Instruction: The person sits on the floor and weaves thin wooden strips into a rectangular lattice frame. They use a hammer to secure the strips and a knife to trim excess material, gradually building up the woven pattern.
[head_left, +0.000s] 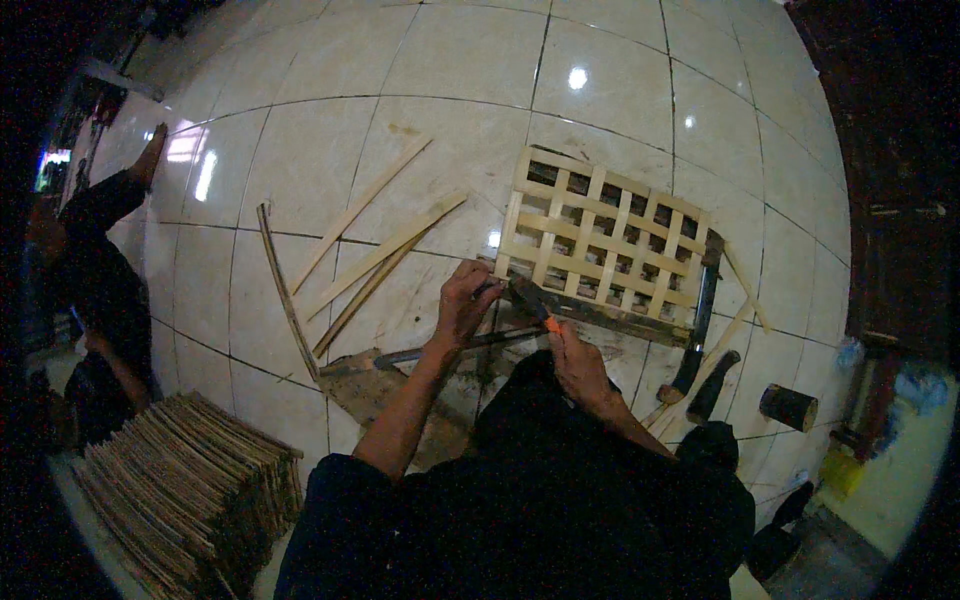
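A lattice panel of woven pale bamboo strips [590, 245] lies on a dark frame on the tiled floor ahead of me. At its near left corner my left hand [468, 300] is closed, its fingertips pinched together. What they pinch is too small to tell. My right hand [580, 368] grips a hand tool with a dark head and an orange handle [551, 324]. The tool's head points at the same corner, close to my left fingertips. Whether it is pliers or a blade cannot be made out.
Loose bamboo strips [385, 250] lie left of the panel. A large stack of thin slatted pieces [190, 490] stands at lower left. A hammer-like tool [700, 330], a dark handle [712, 388] and a short cylinder [788, 408] lie at right. Another person [105, 270] sits at far left.
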